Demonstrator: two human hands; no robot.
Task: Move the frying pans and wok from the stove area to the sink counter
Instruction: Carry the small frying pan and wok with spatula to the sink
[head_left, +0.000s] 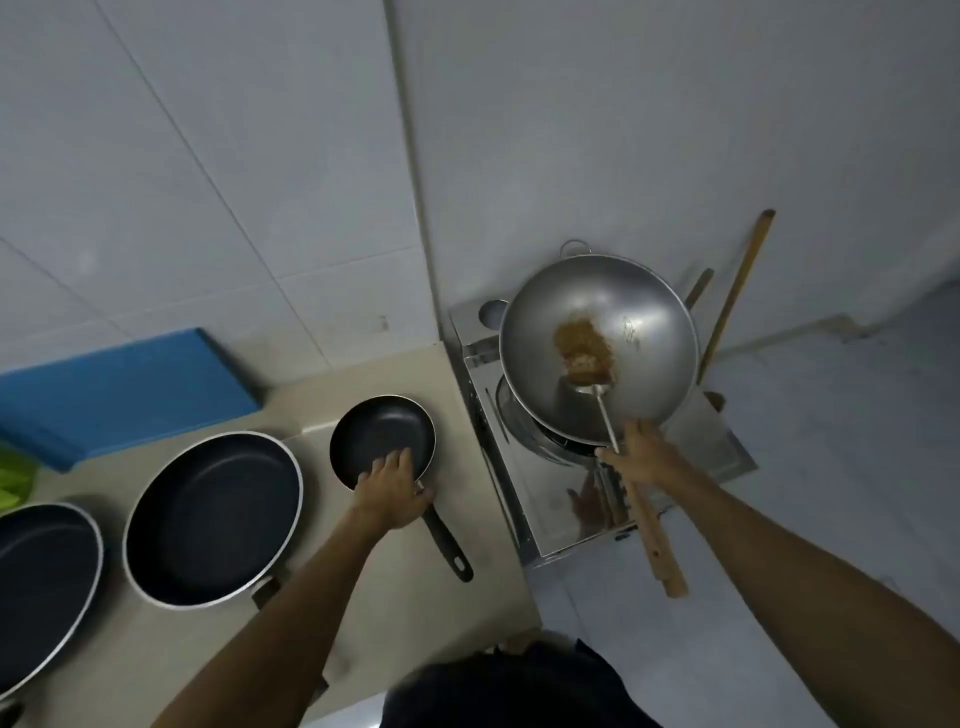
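A silver wok (644, 332) sits tilted on the steel stove (556, 499) at the right, with brown residue inside. My right hand (641, 457) grips the wok's near rim together with a wooden-handled metal spatula (652, 540) whose blade lies in the wok. On the beige counter (415, 613) stand three dark non-stick pans: a small frying pan (376, 431), a large pan (208, 519) and another large pan (41, 587) at the left edge. My left hand (392, 488) rests on the small pan's near rim where the handle joins.
A blue board (124, 389) leans against the tiled wall behind the pans. Something green (13, 480) shows at the far left. Two wooden sticks (737, 291) stand against the wall behind the stove. Grey floor lies to the right.
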